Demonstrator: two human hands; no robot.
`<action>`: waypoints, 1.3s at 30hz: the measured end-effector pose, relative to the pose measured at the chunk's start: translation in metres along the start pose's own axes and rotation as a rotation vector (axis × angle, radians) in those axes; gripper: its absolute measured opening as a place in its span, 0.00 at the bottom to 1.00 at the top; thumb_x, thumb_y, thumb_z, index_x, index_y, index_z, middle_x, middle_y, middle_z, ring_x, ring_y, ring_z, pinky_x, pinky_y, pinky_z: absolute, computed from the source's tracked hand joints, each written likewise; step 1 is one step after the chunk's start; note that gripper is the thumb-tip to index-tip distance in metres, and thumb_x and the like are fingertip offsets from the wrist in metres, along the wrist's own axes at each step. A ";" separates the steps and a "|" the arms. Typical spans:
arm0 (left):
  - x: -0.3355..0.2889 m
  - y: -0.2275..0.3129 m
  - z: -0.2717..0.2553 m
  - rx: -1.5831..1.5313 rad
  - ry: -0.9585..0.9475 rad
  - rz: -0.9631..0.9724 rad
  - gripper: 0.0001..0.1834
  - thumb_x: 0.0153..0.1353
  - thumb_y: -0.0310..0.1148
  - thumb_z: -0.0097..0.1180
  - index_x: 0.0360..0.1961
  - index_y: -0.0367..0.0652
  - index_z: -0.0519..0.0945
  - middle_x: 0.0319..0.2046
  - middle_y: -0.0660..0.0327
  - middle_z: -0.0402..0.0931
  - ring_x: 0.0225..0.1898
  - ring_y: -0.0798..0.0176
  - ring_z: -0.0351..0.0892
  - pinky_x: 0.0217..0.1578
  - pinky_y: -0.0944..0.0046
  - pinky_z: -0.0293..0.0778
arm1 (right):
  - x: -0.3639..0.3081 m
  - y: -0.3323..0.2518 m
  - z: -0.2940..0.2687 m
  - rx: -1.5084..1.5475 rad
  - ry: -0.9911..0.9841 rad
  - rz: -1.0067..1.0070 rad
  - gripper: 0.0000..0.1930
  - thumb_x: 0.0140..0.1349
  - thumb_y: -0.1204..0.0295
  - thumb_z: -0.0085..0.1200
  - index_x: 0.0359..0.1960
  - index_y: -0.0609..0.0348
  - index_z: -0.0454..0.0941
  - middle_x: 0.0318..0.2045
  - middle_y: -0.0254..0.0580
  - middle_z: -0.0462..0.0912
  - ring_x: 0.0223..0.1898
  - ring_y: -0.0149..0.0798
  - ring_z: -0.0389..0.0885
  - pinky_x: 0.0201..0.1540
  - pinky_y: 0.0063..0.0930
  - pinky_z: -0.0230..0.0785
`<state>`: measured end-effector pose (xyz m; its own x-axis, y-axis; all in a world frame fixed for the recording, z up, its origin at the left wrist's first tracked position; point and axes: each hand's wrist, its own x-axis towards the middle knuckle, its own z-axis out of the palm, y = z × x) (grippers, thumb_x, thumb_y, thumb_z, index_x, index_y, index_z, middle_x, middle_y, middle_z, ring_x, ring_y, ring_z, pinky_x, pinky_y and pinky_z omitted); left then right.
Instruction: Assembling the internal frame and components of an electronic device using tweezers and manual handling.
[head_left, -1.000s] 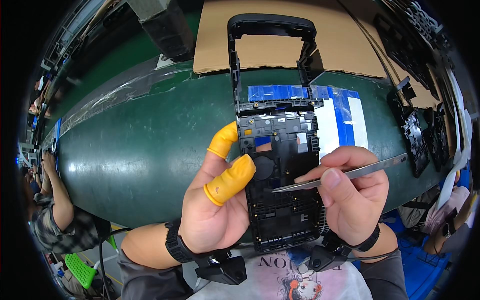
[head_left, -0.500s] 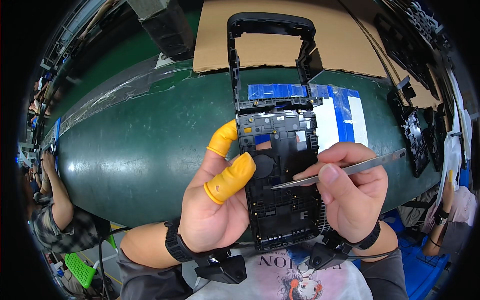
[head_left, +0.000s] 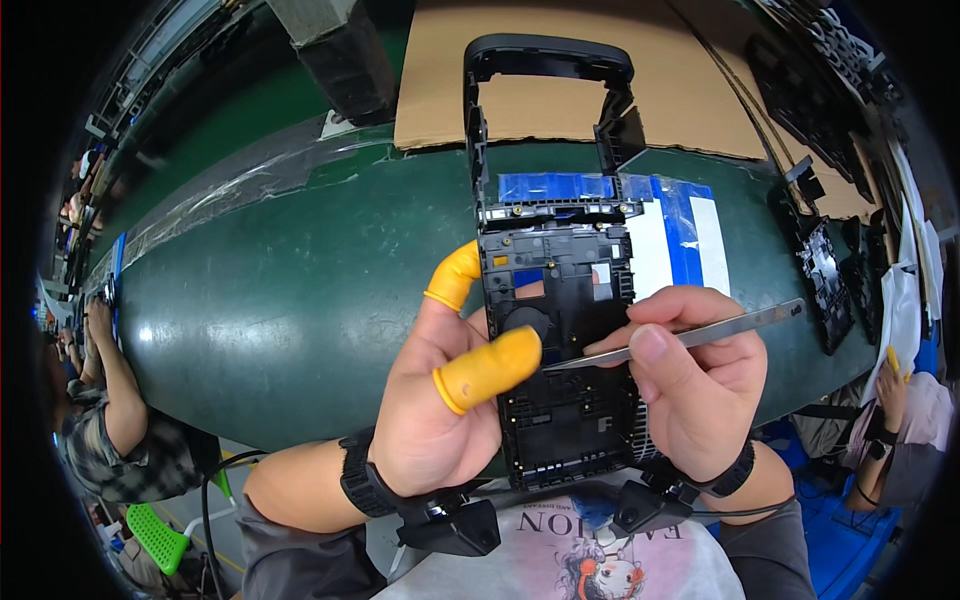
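Observation:
A long black plastic housing frame (head_left: 575, 310), with an open handle-like loop at its far end, lies tilted up over the bench in front of me. My left hand (head_left: 435, 400), yellow finger cots on its thumb and a finger, grips the frame by its left edge. The thumb rests across the frame's inner face near a round black disc (head_left: 525, 322). Between the thumb and fingers of my right hand (head_left: 700, 375) is a pair of metal tweezers (head_left: 700, 335). Their tips touch or hover just over the frame beside my left thumb; which one I cannot tell.
The green bench (head_left: 260, 300) carries a cardboard sheet (head_left: 700, 90) at the back and a white sheet with blue tape (head_left: 690, 240). More black plastic parts (head_left: 828, 280) lie to the right. Co-workers' arms (head_left: 112, 370) show at both sides.
My left thumb has slid right and down, toward the tweezer tips. The frame and my right hand with the tweezers have shifted only slightly.

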<state>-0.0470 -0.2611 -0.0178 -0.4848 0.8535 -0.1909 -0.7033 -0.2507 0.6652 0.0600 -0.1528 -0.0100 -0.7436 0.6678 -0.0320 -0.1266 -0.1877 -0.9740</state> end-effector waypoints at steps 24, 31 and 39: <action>0.046 0.180 -0.127 0.568 0.629 0.829 0.17 0.51 0.22 0.45 0.44 0.32 0.65 0.34 0.55 0.72 0.35 0.65 0.71 0.36 0.68 0.68 | -0.033 -0.030 -0.127 0.229 0.173 -0.175 0.08 0.58 0.73 0.40 0.35 0.65 0.66 0.36 0.52 0.70 0.26 0.27 0.67 0.29 0.14 0.61; 0.172 0.266 -0.211 1.036 1.027 0.563 0.23 0.48 0.35 0.51 0.43 0.30 0.66 0.30 0.56 0.70 0.31 0.65 0.69 0.25 0.64 0.67 | -0.046 -0.032 -0.122 0.272 0.118 -0.226 0.08 0.57 0.73 0.41 0.34 0.66 0.67 0.36 0.55 0.72 0.27 0.31 0.69 0.29 0.20 0.64; 0.076 0.138 -0.027 1.433 0.229 0.516 0.08 0.51 0.32 0.49 0.28 0.38 0.74 0.19 0.65 0.71 0.23 0.76 0.68 0.25 0.78 0.63 | -0.094 -0.012 -0.191 0.368 0.444 -0.198 0.08 0.53 0.79 0.45 0.36 0.66 0.68 0.36 0.54 0.73 0.30 0.32 0.73 0.34 0.20 0.68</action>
<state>-0.1950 -0.2432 0.0398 -0.6718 0.6947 0.2572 0.5697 0.2626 0.7787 0.2569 -0.0752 -0.0379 -0.3475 0.9373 -0.0258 -0.5121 -0.2128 -0.8321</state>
